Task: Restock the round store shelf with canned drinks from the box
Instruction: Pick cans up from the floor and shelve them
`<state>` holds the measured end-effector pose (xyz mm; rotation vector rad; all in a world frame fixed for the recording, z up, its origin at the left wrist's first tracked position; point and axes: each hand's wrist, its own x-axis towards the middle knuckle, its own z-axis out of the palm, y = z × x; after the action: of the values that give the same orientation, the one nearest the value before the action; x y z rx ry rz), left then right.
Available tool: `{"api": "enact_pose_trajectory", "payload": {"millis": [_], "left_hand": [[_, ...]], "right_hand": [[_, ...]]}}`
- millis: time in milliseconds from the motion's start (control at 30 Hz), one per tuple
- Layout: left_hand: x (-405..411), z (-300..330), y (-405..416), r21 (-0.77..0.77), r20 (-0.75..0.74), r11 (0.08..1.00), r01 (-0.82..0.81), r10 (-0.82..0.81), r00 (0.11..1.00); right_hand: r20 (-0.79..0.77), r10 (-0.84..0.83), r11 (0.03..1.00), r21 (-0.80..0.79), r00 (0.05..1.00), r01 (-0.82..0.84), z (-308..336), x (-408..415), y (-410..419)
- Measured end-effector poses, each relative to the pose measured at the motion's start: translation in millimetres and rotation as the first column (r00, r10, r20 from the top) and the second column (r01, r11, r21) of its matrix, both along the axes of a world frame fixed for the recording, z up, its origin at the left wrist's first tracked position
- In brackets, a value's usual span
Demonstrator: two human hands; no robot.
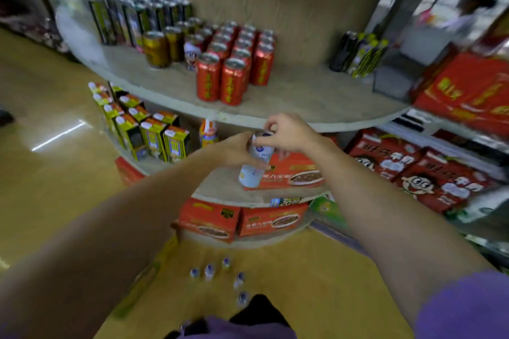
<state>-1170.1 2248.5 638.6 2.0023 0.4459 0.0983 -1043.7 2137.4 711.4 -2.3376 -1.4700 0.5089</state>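
Observation:
A white and blue can [254, 166] is held upright in front of the round shelf [303, 96], below its top tier edge. My left hand [234, 150] grips the can's side. My right hand [286, 133] pinches its top rim with fingertips. On the floor near my feet stand several more white and blue cans [217, 274]. The top tier carries red cans [231, 63], gold cans [157, 48] and tall dark cans [137, 19]. The box itself cannot be made out; the picture is blurred.
Yellow cartons [148, 132] fill the middle tier at left, with a flat red box [294, 173] at its front. Red boxes [242, 219] sit on the bottom tier. Red cartoon cases [418, 170] stack at right. A person [468, 8] stands far back right.

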Motion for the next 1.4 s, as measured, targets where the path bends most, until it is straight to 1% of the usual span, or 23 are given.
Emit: {"api": "enact_pose_trajectory", "payload": {"millis": [67, 133, 200, 233, 333, 400, 433, 467, 567, 633, 733, 767, 867, 933, 967, 1067, 1133, 1200, 1267, 1400], "left_hand": [[7, 26, -8, -0.029, 0.12, 1.0, -0.007, 0.01, 0.993], [14, 46, -16, -0.05, 0.193, 0.998, -0.034, 0.042, 0.98], [22, 55, -17, -0.079, 0.209, 0.995, -0.065, 0.08, 0.975], [26, 61, -17, -0.091, 0.201, 0.992, -0.083, 0.1, 0.975], [37, 79, -17, -0.141, 0.215, 0.984, -0.106, 0.135, 0.967], [45, 90, -14, -0.182, 0.226, 0.975, -0.13, 0.17, 0.959], [49, 94, -11, -0.191, 0.219, 0.971, -0.145, 0.187, 0.958], [52, 99, -8, -0.203, 0.214, 0.967, -0.156, 0.199, 0.956], [64, 110, 1, -0.235, 0.218, 0.949, -0.211, 0.263, 0.94], [73, 119, 7, -0.205, 0.231, 0.953, -0.225, 0.27, 0.935], [92, 128, 12, -0.139, 0.268, 0.964, -0.226, 0.256, 0.929], [99, 130, 13, -0.124, 0.281, 0.965, -0.233, 0.259, 0.924], [126, 133, 14, -0.117, 0.327, 0.959, -0.258, 0.283, 0.902], [145, 132, 18, -0.114, 0.344, 0.953, -0.28, 0.302, 0.889], [154, 131, 22, -0.078, 0.347, 0.953, -0.293, 0.301, 0.888], [178, 131, 33, 0.131, 0.314, 0.943, -0.306, 0.254, 0.915], [193, 129, 41, 0.16, 0.286, 0.936, -0.312, 0.259, 0.923], [208, 124, 53, 0.156, 0.277, 0.93, -0.334, 0.283, 0.918], [223, 120, 65, 0.167, 0.261, 0.918, -0.359, 0.31, 0.914], [248, 117, 88, 0.311, 0.226, 0.871, -0.379, 0.32, 0.92]], "right_hand": [[0.012, -0.056, 0.997, 0.061, 0.998, 0.056, 20, 5, -3], [0.006, -0.125, 0.984, 0.128, 0.992, 0.123, 33, 10, -7], [0.011, -0.166, 0.972, 0.168, 0.986, 0.162, 43, 17, -10], [-0.019, -0.179, 0.966, 0.184, 0.984, 0.179, 47, 20, -13], [-0.236, -0.174, 0.93, 0.28, 0.956, 0.239, 53, 33, -20], [-0.396, -0.156, 0.89, 0.341, 0.905, 0.303, 53, 42, -25], [-0.439, -0.162, 0.878, 0.345, 0.884, 0.332, 52, 46, -27], [-0.448, -0.178, 0.875, 0.335, 0.876, 0.349, 50, 50, -30], [-0.394, -0.236, 0.909, 0.234, 0.888, 0.345, 42, 61, -38], [-0.355, -0.239, 0.934, 0.171, 0.904, 0.314, 36, 66, -40], [-0.356, -0.195, 0.955, 0.145, 0.914, 0.26, 28, 72, -33], [-0.361, -0.167, 0.957, 0.165, 0.918, 0.239, 25, 74, -28], [-0.384, -0.076, 0.917, 0.336, 0.92, 0.216, 14, 83, -11], [-0.388, -0.076, 0.867, 0.429, 0.919, 0.253, 4, 95, 2], [-0.378, -0.098, 0.852, 0.446, 0.921, 0.274, -2, 103, 9], [-0.35, -0.17, 0.835, 0.445, 0.921, 0.323, -17, 134, 30], [-0.359, -0.163, 0.853, 0.416, 0.919, 0.313, -12, 151, 39], [-0.405, -0.101, 0.872, 0.403, 0.909, 0.277, -12, 171, 49], [-0.411, -0.054, 0.879, 0.412, 0.91, 0.238, -17, 192, 62], [-0.357, -0.081, 0.885, 0.404, 0.931, 0.232, -33, 224, 96]]}}
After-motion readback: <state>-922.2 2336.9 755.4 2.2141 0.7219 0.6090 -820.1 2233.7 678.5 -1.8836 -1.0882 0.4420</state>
